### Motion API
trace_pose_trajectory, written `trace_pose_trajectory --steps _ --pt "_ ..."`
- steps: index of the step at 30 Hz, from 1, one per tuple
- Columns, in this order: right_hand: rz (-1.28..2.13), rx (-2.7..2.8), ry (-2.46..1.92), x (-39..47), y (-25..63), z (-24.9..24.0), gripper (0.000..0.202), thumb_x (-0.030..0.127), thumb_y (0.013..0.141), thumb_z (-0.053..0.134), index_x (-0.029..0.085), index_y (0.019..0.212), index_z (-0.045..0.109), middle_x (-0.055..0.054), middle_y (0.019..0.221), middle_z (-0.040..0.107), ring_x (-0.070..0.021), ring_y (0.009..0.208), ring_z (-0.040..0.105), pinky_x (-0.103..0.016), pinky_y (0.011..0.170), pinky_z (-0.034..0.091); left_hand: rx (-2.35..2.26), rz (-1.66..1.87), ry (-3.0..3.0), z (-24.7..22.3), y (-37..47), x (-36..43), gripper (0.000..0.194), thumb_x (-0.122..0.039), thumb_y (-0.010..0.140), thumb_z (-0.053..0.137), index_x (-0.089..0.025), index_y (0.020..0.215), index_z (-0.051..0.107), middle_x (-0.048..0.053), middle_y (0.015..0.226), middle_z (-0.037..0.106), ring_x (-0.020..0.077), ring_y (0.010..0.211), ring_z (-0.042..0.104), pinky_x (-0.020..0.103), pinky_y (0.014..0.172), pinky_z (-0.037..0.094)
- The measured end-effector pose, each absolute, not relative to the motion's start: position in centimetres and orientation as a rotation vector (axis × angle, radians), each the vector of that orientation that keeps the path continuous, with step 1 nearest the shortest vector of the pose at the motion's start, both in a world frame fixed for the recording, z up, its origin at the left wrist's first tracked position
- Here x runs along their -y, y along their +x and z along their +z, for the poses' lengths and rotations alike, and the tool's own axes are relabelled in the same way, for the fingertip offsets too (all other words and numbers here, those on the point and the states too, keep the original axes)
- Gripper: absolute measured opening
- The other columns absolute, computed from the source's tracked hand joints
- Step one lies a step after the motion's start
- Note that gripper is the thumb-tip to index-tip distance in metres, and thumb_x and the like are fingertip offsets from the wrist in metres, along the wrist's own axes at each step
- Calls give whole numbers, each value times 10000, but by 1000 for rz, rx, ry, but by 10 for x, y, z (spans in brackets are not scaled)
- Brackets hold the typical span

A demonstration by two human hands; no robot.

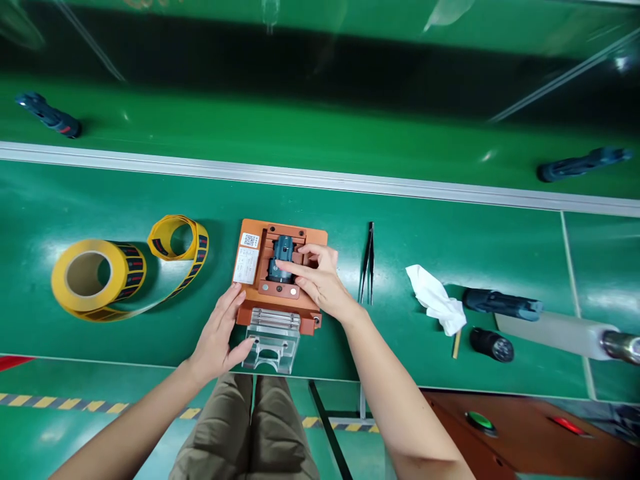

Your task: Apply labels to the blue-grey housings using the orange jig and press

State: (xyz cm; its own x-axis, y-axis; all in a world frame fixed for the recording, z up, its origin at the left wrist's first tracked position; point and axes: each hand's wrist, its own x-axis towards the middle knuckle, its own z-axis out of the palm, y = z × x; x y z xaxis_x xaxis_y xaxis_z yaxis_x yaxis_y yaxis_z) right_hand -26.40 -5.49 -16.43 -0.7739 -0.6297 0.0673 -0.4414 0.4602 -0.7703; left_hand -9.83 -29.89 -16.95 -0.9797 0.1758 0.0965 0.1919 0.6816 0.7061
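Note:
A dark blue tool housing (283, 257) lies in the recess of an orange fixture (317, 236) at the middle of the bench. My right hand (323, 279) is over the fixture's right side, its index finger stretched onto the housing and the other fingers apart around the recess. With fingers extended, my left hand (223, 333) rests against the fixture's lower left edge. Its thumb reaches the clear plastic flap (273, 341), which is folded down toward me. White labels (246, 265) are stuck to the fixture's left side.
Left of the fixture stands a yellow label roll (90, 277), its strip curling into a smaller coil (175, 239). Black tweezers (368, 263), a white tissue (436, 299), a dark housing (501, 304) and a black cylinder (492, 344) lie rightward. More housings (50, 117) sit beyond the metal rail (320, 177).

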Motion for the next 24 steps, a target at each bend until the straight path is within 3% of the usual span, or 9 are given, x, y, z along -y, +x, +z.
trace_pose_trajectory --steps 7,12,15,17,19,24 --pt "-1211 -2471 -953 61 -255 -159 339 440 1010 425 468 1226 684 -64 1284 391 -299 1267 356 -567 1107 335 2859 -1192 -271 -170 -97 298 758 -333 927 567 -173 1577 212 223 1612 295 350 1488 326 557 1164 380" --pt "-1369 -2586 -598 70 -261 -156 373 387 1021 387 334 1277 653 -87 1162 445 -264 1155 459 -519 1042 418 2842 -1161 -246 -172 -95 298 769 -334 921 572 -203 1581 199 214 1606 316 355 1480 344 570 1157 386" --pt "-1399 -2640 -433 80 -259 -148 392 483 916 572 224 1207 613 -105 1090 507 -281 1046 510 -504 930 493 2843 -1153 -234 -173 -93 298 760 -336 925 566 -219 1580 198 201 1610 313 345 1485 339 561 1166 381" --pt "-1230 -2700 -457 92 -257 -138 500 539 755 748 190 1083 607 -127 1067 545 -322 1041 510 -528 909 499 2845 -1134 -229 -173 -93 298 741 -332 933 552 -219 1576 202 196 1609 318 333 1489 333 549 1175 373" --pt "-1047 -2731 -486 104 -254 -122 528 522 672 820 169 997 599 -148 1041 574 -352 1062 522 -543 938 487 2845 -1112 -222 -172 -93 298 720 -332 943 536 -211 1572 208 195 1610 317 323 1495 324 541 1185 359" --pt "-1186 -2647 -287 102 -232 -53 504 448 745 760 179 1101 525 -136 1087 652 -290 1006 651 -441 865 535 2883 -1104 -144 -169 -97 298 675 -391 949 484 -149 1541 268 212 1608 311 318 1505 302 530 1203 324"
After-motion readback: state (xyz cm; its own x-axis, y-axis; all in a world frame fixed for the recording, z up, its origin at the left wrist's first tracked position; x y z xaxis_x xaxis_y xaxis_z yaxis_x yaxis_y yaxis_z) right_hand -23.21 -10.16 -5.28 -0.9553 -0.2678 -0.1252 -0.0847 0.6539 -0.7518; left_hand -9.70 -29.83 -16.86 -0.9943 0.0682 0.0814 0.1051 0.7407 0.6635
